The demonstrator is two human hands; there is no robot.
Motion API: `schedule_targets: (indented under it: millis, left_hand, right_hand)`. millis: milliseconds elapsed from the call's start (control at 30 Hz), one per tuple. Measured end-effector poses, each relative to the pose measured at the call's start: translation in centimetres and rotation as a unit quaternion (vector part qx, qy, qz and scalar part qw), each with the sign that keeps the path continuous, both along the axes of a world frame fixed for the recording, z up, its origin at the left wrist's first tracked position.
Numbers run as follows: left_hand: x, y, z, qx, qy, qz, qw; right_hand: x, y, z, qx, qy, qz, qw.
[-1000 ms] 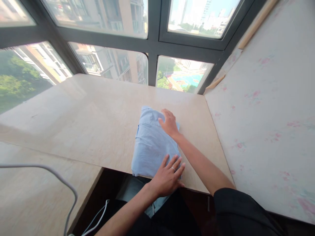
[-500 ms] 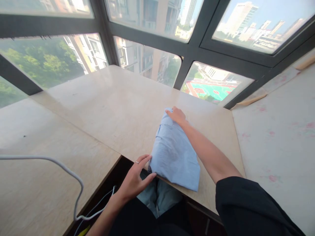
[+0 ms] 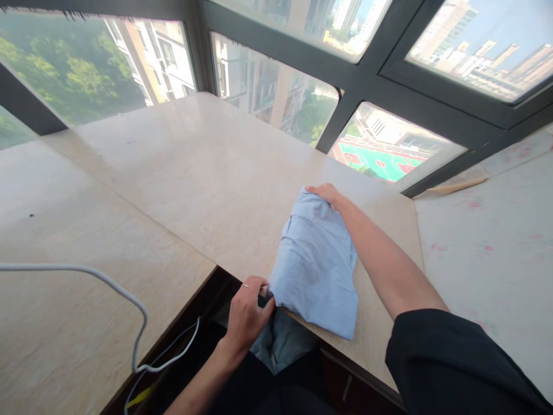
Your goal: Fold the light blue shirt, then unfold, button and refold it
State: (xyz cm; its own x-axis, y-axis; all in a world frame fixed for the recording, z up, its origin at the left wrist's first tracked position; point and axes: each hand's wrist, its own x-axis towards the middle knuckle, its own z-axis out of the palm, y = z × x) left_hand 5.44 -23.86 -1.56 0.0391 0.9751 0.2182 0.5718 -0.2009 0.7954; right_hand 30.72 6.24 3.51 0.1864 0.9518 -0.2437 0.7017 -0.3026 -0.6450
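A folded light blue garment (image 3: 317, 268) lies on the pale stone-look counter, its near edge reaching slightly past the counter's front edge. My left hand (image 3: 249, 308), with a ring on one finger, pinches the garment's near left corner between thumb and fingers. At the far end, my right hand (image 3: 326, 195) grips the top edge, thumb side toward the left and the other fingers mostly hidden. Creases run across the cloth below that hand. Whether it is a shirt or another kind of clothing I cannot tell.
The counter (image 3: 194, 167) stretches left and back to grey window frames (image 3: 371, 75). A white cable (image 3: 108, 282) crosses the left part and drops into the dark gap (image 3: 207, 297) at the front. A wall with floral paper (image 3: 488, 259) bounds the right side.
My left hand has closed from a loose spread onto the garment's near left corner. My right hand's grip at the far end has shifted right, and the garment's top has widened. The view has tilted down.
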Motion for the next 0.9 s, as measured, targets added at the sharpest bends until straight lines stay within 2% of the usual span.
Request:
schedule_targets:
  millis: [133,300,500,667,900]
  left_hand:
    - [0.9,-0.3,-0.4,0.04,-0.009,0.0,0.999]
    - [0.2,-0.4,-0.3,0.075,-0.036,-0.003,0.997]
    - [-0.9,-0.2,-0.5,0.085,-0.031,-0.002,0.996]
    - [-1.2,-0.7,-1.3,0.092,-0.026,0.029,0.995]
    - [-1.7,-1.7,-1.6,0.103,-0.033,-0.012,0.994]
  right_hand:
    - [-0.1,0.5,-0.4,0.018,-0.05,0.007,0.999]
    - [-0.3,0.6,-1.9,0.085,-0.146,0.031,0.985]
    - [-0.4,0.2,-3.3,0.103,-0.148,0.002,0.984]
    - [-0.4,0.1,-3.9,0.113,-0.131,-0.003,0.985]
    - [-0.3,0.1,-4.1,0.107,-0.132,-0.004,0.985]
